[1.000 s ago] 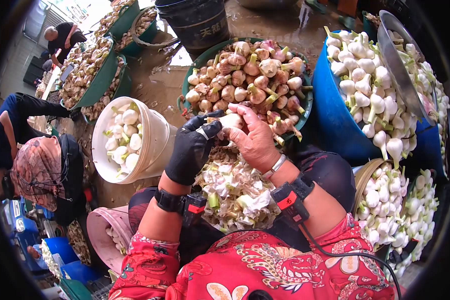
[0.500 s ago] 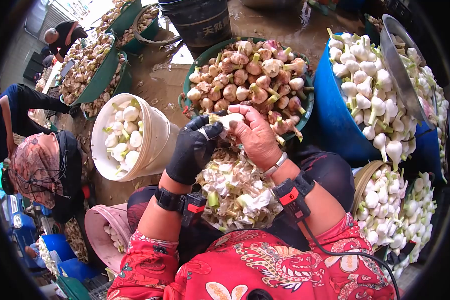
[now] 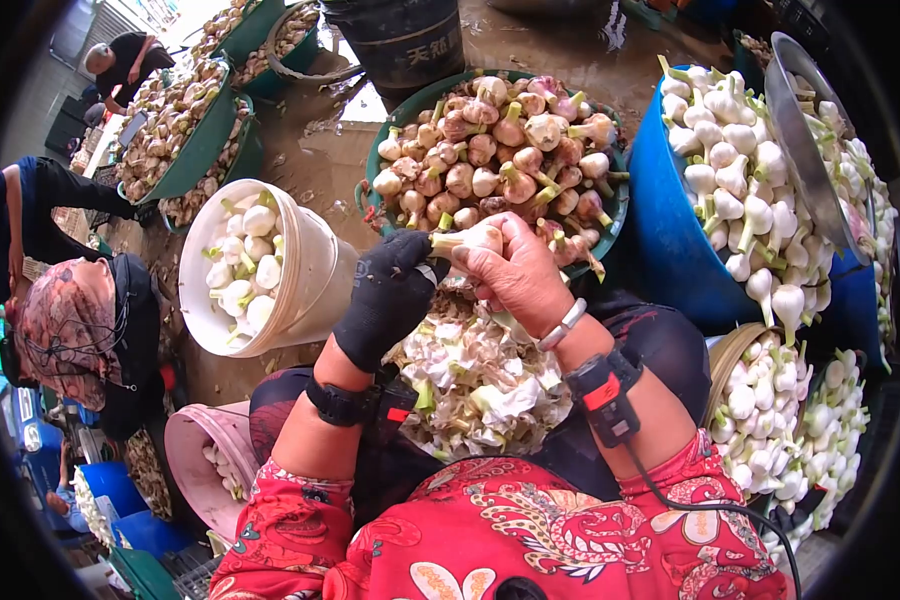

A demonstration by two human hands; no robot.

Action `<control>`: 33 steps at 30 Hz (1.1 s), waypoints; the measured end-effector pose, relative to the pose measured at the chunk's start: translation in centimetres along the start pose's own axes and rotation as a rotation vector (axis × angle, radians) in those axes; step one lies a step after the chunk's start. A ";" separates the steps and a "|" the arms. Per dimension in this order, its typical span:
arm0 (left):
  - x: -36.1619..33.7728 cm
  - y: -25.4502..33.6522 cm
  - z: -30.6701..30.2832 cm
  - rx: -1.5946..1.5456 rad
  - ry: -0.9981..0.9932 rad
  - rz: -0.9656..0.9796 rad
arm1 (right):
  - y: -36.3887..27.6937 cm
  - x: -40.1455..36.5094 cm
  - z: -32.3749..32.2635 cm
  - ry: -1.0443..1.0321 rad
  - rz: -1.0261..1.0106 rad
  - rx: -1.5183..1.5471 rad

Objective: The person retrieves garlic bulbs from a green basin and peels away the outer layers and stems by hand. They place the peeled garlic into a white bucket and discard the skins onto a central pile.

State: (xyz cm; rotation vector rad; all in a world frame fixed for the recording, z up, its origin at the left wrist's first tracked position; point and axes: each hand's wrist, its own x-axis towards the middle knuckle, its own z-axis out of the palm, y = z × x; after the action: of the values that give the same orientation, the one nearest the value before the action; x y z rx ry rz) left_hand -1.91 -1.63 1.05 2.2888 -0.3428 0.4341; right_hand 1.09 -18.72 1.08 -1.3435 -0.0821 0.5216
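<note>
A garlic bulb with a short cut stem is held between my two hands, over the near rim of a green basin heaped with unpeeled garlic. My left hand, in a black glove, is closed at the stem end. A small pale strip shows at its fingers; I cannot make out what it is. My bare right hand pinches the bulb with thumb and fingers. Below both hands, a pile of garlic skins lies in my lap area.
At left stand a white bucket of peeled garlic and a pink bucket. A blue tub heaped with white garlic is at right. A black bucket stands behind the basin. Another person bends at far left.
The bulb in my hands has turned, with its rounded end now toward my right hand. Both hands have shifted slightly, and my right wrist has moved a little to the right.
</note>
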 end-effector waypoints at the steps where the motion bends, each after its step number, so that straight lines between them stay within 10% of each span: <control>1: 0.0 -0.3 0.0 -0.002 -0.004 -0.003 | 0.4 0.1 -0.3 -0.069 0.060 0.023; 8: -0.4 -0.4 -0.1 -0.193 -0.042 -0.186 | 0.2 0.0 -1.7 -0.476 0.430 0.318; 10: -0.1 -0.1 -0.4 -0.607 -0.002 -0.596 | 0.5 0.4 -1.7 -0.274 0.220 0.384; 16: -0.6 2.6 -1.3 -1.047 -0.066 -0.623 | 2.3 1.0 -0.4 -0.160 -0.196 -0.203; 20: -0.6 2.5 -1.5 -0.905 -0.071 -0.623 | 0.8 1.0 -0.5 -0.236 -0.102 -0.033; 22: -0.6 2.2 -1.5 -0.785 -0.072 -0.646 | 0.4 1.2 0.1 -0.062 0.135 0.633; 26: -0.4 1.7 -1.6 -1.023 0.006 -0.752 | 1.1 2.6 -0.2 0.044 -0.024 0.687; 29: -0.7 -1.8 -2.4 -0.725 0.045 -0.438 | -2.4 1.1 -1.1 -0.128 -0.157 0.822; 33: -0.4 -1.9 -2.3 -1.109 0.120 -0.691 | -2.2 -1.9 -1.8 -0.592 0.183 0.311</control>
State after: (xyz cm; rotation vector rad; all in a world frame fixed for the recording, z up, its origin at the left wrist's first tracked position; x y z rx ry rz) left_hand -2.03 1.43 1.15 1.1620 0.2450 -0.0156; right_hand 0.69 -21.39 3.20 -0.8647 -0.3509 1.0332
